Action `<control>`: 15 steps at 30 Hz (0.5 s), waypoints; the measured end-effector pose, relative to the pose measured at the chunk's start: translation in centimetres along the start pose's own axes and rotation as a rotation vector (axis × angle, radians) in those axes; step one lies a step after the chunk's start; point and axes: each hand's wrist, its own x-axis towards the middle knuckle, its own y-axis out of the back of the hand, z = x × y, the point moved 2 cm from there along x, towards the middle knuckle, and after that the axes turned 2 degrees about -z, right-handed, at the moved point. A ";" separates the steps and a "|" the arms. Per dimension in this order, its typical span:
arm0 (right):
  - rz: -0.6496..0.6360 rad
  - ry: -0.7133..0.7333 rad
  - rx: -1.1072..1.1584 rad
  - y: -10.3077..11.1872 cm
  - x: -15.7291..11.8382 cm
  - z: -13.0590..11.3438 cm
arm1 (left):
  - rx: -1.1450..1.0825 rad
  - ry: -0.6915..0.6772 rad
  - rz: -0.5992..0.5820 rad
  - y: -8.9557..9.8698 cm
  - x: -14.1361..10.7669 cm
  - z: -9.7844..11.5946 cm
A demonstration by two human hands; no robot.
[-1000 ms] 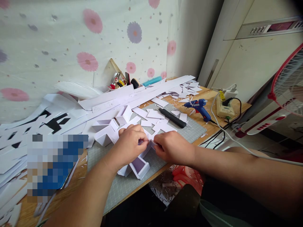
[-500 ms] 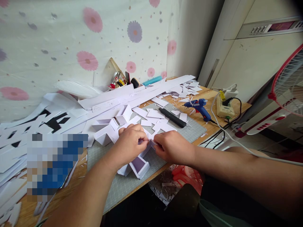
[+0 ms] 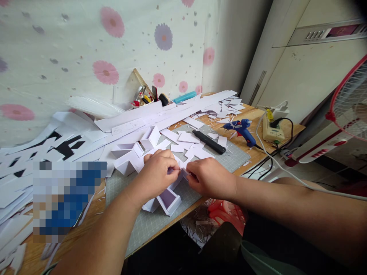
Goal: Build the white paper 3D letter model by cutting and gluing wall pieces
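A white foam-board model [image 3: 169, 200] made of angled, box-like arms lies on the grey-green cutting mat [image 3: 136, 233]. Both hands pinch its upper edge near a corner. My left hand [image 3: 159, 170] is closed on the left of that corner, thumb and forefinger pressed together. Just to the right, my right hand [image 3: 208, 175] grips the edge with curled fingers. The fingers partly hide the wall between them. Beyond my left hand stand more folded white board sections [image 3: 129, 156]; whether they join the held part is hidden.
Loose white offcuts [image 3: 187, 138] and a black utility knife [image 3: 209, 142] lie on the mat. A blue glue gun [image 3: 242, 130] stands right, its cord near a power strip [image 3: 272, 131]. White sheets [image 3: 25, 168] cover the left. A red-rimmed fan [image 3: 334, 103] is far right.
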 end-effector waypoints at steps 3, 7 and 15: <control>-0.004 -0.002 0.005 0.0 0.0 0.0 | 0.002 -0.007 -0.001 0.0 0.0 -0.1; -0.004 -0.001 0.016 0.1 0.0 0.0 | 0.011 -0.007 0.004 -0.1 0.0 -0.1; -0.004 -0.030 0.093 -0.3 -0.2 0.3 | 0.039 0.019 -0.007 -0.2 -0.2 0.1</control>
